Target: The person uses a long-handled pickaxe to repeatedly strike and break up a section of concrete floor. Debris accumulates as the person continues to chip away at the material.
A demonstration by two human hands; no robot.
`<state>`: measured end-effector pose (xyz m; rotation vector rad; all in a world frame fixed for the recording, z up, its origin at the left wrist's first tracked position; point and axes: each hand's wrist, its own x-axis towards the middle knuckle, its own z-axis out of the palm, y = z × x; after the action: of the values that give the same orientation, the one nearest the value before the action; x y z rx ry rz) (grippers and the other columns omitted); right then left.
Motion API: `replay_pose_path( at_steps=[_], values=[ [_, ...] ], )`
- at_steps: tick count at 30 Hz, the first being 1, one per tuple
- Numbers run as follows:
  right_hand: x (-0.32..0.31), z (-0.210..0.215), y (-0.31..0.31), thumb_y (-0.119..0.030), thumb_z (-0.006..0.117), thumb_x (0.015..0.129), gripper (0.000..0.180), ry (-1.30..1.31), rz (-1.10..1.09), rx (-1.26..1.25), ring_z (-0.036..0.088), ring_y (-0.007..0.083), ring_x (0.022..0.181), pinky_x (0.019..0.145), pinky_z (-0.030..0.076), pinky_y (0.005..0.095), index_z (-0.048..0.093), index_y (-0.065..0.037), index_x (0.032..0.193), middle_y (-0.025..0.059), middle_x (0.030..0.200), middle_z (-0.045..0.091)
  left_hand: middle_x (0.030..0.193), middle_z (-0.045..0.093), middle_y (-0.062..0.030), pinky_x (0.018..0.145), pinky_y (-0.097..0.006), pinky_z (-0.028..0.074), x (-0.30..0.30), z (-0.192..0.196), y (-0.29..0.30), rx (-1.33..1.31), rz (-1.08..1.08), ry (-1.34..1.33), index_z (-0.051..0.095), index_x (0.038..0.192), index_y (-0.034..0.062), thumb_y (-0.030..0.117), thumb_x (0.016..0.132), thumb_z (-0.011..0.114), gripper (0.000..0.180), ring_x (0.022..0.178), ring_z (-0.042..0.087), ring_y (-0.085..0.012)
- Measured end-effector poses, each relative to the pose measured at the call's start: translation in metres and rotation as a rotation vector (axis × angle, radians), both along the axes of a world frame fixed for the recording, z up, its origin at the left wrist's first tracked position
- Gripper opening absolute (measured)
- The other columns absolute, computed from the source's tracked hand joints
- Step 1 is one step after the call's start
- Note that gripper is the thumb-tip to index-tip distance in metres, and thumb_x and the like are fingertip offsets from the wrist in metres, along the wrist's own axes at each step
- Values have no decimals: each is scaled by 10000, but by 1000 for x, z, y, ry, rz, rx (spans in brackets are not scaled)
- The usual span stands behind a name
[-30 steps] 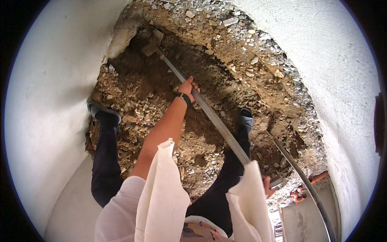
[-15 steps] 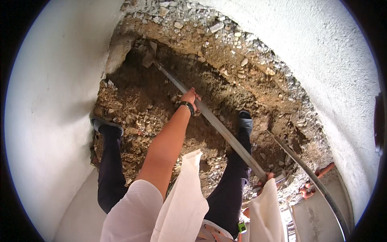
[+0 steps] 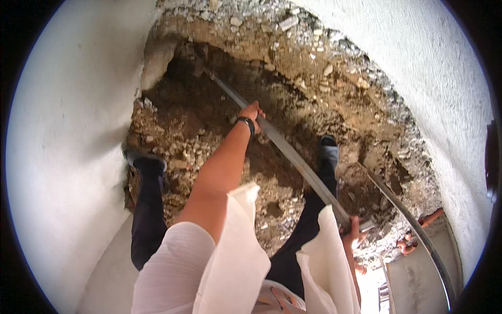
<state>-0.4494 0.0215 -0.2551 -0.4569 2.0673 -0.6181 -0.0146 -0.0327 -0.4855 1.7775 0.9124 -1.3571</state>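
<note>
1. White walls [image 3: 73, 120] close in on the left and right of the dug pit [image 3: 183, 107].
2. Loose soil and stones make up the pit's far bank [image 3: 308, 65]; undercutting it could bring some down.
3. Your long-handled tool [image 3: 298, 159] slants across the pit, its long axis running from the near right to the far left corner, where its dim head [image 3: 200, 65] points. Catching the wall or a buried stone there could jar your grip.
4. Along the pit's near right runs a separate pole [image 3: 413, 225]; swinging the tool's rear end wide could knock it.
5. Your sandals [image 3: 328, 152] rest on rubble at the pit's left and right; a hard pull could make them slip.
6. Over the pit's middle, your left hand [image 3: 251, 113] is closed around the shaft; at its near right, your right hand [image 3: 353, 233] wraps the rear end, fingers partly hidden.
</note>
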Motion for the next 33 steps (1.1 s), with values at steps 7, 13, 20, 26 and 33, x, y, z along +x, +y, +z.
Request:
replay_pose_path(
  at_steps=[7, 13, 20, 26, 33],
  values=[
    [-36, -23, -27, -296, 757, 766, 449, 37, 159, -9, 551, 160, 601, 485, 456, 300, 557, 9, 1028, 68, 756, 600, 667, 465, -37, 671, -442, 487, -21, -11, 7, -59, 139, -46, 585, 1096, 51, 157, 984, 530, 164, 588, 452, -206],
    [-41, -27, -49, -311, 712, 828, 337, -74, 181, -11, 548, 155, 572, 400, 395, 278, 560, -30, 935, 81, 775, 600, 671, 466, -45, 747, -477, 471, -32, -20, -2, -163, 257, -47, 440, 1396, 74, 186, 997, 513, 421, 607, 443, -196],
    [-29, -19, -72, -319, 728, 805, 356, -57, 131, 50, 541, 154, 573, 424, 399, 281, 568, -33, 945, 66, 765, 600, 652, 410, -44, 602, -417, 453, -32, -12, -16, -156, 175, -74, 539, 1062, 7, 180, 1005, 489, 189, 602, 420, -183],
    [-29, -3, -109, -367, 731, 809, 379, -79, 197, 63, 520, 133, 516, 392, 405, 260, 577, -24, 856, 48, 671, 558, 716, 408, -51, 633, -424, 464, -35, -16, -18, -182, 282, -7, 442, 1297, 1, 157, 1028, 424, 312, 621, 398, -189],
    [-40, 0, -119, -313, 741, 800, 335, -77, 306, 39, 518, 125, 497, 373, 391, 254, 578, -28, 866, 53, 694, 579, 725, 397, -44, 649, -443, 447, -40, 2, -24, -199, 284, -15, 479, 1133, -3, 157, 1024, 441, 198, 634, 368, -199]
  ],
)
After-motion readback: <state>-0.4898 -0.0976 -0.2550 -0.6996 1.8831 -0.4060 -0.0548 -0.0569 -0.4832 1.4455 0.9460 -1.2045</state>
